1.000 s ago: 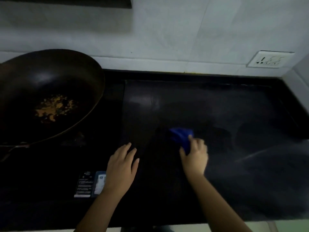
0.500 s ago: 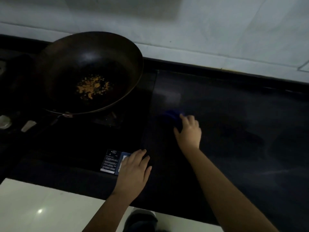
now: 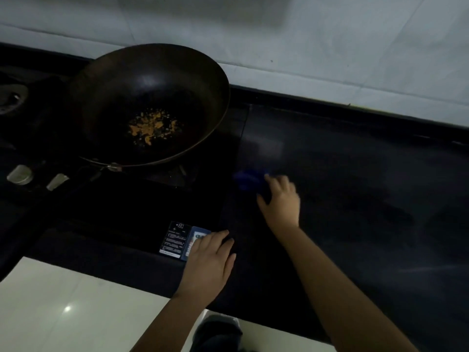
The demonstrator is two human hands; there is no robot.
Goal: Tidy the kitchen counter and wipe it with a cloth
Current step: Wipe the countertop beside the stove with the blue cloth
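Cloth, blue and bunched, sits right at the fingertips of the right hand, poking out ahead and to its left, toward the wok. Fingers lie spread flat over it, pressing rather than gripping, by the look of it; blur hides the detail. Its long axis I cannot tell. Left hand rests open and flat on the dark counter just nearer the body, well behind the cloth and touching nothing of it, beside a stove label. Right hand is clearly the nearer one. Counter to its right lies bare, glossy, streaked; white wall beyond, pale floor below.
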